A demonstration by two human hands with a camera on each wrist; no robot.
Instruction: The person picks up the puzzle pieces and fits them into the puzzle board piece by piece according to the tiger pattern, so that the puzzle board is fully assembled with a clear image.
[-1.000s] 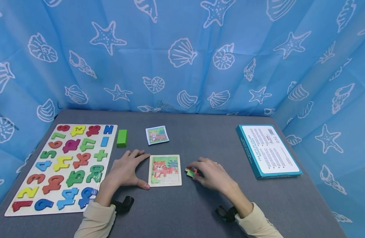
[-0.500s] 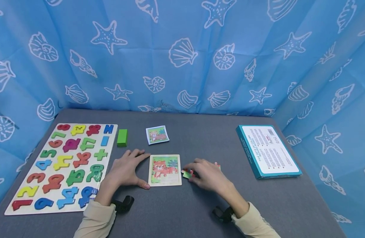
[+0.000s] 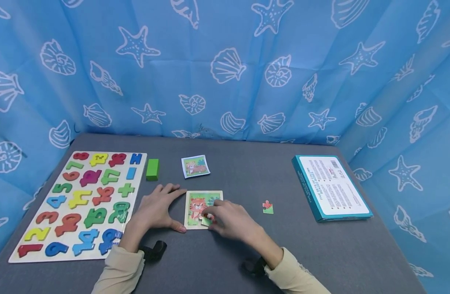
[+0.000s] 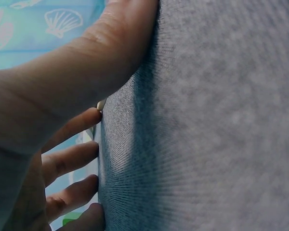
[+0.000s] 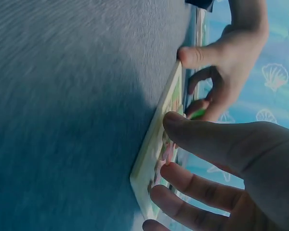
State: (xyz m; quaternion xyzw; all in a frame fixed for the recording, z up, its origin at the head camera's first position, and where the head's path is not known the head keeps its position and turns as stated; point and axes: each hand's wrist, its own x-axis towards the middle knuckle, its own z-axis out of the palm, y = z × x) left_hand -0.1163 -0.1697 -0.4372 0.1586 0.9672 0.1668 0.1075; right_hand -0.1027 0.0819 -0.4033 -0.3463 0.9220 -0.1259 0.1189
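Note:
In the head view, a small square puzzle board [image 3: 186,210] with an orange tiger picture and a pale frame lies flat on the table. My left hand [image 3: 156,209] is spread at its left side, thumb and index fingertips touching the frame. Over the board's lower right part, my right hand [image 3: 233,220] pinches a green and red jigsaw piece [image 3: 205,221] between thumb and fingers; its fingers partly cover the picture. Another jigsaw piece [image 3: 267,207] lies loose to the right. In the right wrist view, the thumb [image 5: 183,127] is just above the board.
Behind the board lies a small picture card [image 3: 196,166], with a green block [image 3: 152,170] to its left. A white number board [image 3: 78,241] with coloured numerals takes up the table's left side. A teal and white box [image 3: 333,185] lies at the right.
My right hand has moved left with the jigsaw piece, from beside the board to above its lower right part. The loose piece at the right is now uncovered. My left hand stays put.

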